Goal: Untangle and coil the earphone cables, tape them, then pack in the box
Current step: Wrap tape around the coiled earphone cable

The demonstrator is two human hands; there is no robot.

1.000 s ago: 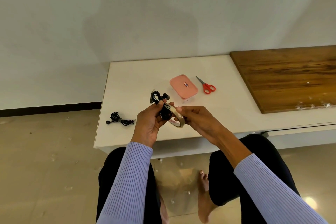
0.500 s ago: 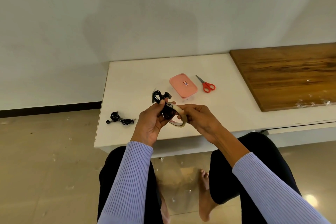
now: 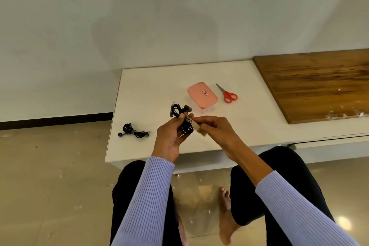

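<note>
My left hand (image 3: 169,138) grips a coiled black earphone cable (image 3: 180,115) above the front of the white table (image 3: 147,86); its earbuds stick up past my fingers. Pressed against the coil is a beige tape roll (image 3: 196,127), which my right hand (image 3: 214,129) holds; the fingers cover most of the roll. A second black earphone (image 3: 132,132) lies bundled on the table's left side. The pink box (image 3: 202,95) sits shut further back in the middle.
Red-handled scissors (image 3: 228,94) lie just right of the pink box. A wooden board (image 3: 315,84) covers the table's right part. My knees and a bare foot are under the table's front edge; small scraps litter the floor.
My right hand has turned the tape roll and brought it closer against the cable coil, so less of the roll shows. The left hand holds the coil in about the same spot.
</note>
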